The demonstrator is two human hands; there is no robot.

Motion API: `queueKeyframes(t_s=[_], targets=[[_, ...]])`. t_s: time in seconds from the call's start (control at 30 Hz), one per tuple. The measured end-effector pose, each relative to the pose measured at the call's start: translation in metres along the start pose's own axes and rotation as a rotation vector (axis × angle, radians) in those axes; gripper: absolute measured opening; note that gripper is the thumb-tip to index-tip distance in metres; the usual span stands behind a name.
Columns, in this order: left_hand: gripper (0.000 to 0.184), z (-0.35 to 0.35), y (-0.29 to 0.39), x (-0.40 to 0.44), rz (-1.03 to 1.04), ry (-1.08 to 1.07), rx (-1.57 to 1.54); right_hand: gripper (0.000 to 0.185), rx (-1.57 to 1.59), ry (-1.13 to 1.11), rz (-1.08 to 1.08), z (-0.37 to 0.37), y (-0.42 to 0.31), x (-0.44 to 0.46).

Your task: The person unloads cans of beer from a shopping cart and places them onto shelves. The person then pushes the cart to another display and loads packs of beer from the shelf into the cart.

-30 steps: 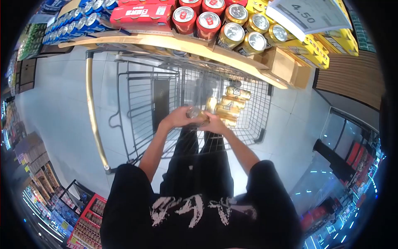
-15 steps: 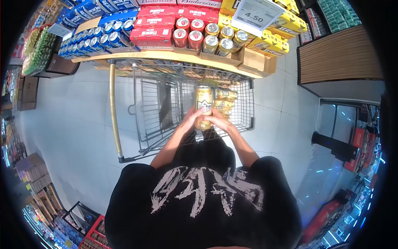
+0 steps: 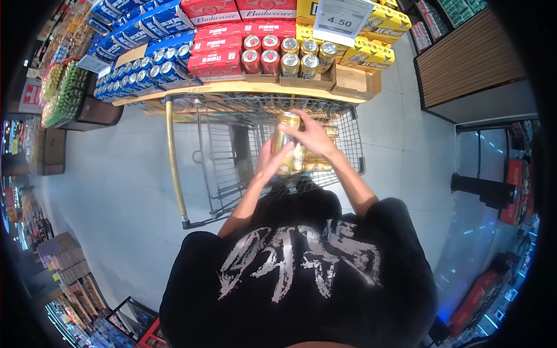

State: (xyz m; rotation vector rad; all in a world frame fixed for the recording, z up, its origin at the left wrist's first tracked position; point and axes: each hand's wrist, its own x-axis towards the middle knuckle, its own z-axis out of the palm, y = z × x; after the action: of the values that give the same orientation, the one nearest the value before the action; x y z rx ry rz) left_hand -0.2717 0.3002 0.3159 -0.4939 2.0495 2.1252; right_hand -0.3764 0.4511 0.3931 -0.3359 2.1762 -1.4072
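A gold beer can (image 3: 281, 141) is held up over the shopping cart between both hands. My left hand (image 3: 271, 158) is closed around its lower part. My right hand (image 3: 312, 137) grips the upper part from the right, fingers near the lid. The can tilts slightly, and its printed front is mostly hidden or blurred. Beneath the hands, several gold cans (image 3: 317, 166) lie in the wire shopping cart (image 3: 348, 152), partly covered by the right hand and forearm.
A display shelf (image 3: 232, 88) behind the cart carries blue cans (image 3: 155, 71), red cans (image 3: 270, 58), gold cans (image 3: 309, 65) and yellow cartons (image 3: 368, 53). A price sign (image 3: 341, 21) reads 4.50. An open cardboard tray (image 3: 355, 81) sits at the shelf's right end. The cart handle (image 3: 175, 162) is left.
The can has gone from upright, label facing me, to tilted and turned. My right hand has moved from its lower part up to the top. The view has shifted slightly.
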Motion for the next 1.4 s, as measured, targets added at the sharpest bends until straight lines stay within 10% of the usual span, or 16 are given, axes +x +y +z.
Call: queueKeyframes(t_s=[0.2,0.47,0.63,0.8,1.23,1.4], targets=[[0.077,0.019,0.095,-0.031,0.032,0.136,0.711,0.071,0.19,0.206,-0.075,0.009,0.004,0.008],[0.076,0.006,0.061,-0.027,-0.135,-0.69,-0.59,0.044,0.62,-0.103,-0.308,-0.03,0.014,0.017],[0.064,0.03,0.053,-0.023,0.07,-0.398,-0.304,0.055,0.642,-0.267,-0.269,-0.051,0.016,0.016],[0.063,0.041,0.061,-0.019,0.298,-0.137,0.175,0.062,0.336,0.05,-0.141,-0.064,0.004,-0.004],[0.089,0.066,0.107,0.04,0.231,-0.362,0.25,0.071,0.31,0.223,-0.211,-0.114,0.008,0.005],[0.086,0.064,0.129,0.139,0.59,-0.25,0.472,0.073,-0.152,0.384,-0.417,-0.147,0.003,0.04]])
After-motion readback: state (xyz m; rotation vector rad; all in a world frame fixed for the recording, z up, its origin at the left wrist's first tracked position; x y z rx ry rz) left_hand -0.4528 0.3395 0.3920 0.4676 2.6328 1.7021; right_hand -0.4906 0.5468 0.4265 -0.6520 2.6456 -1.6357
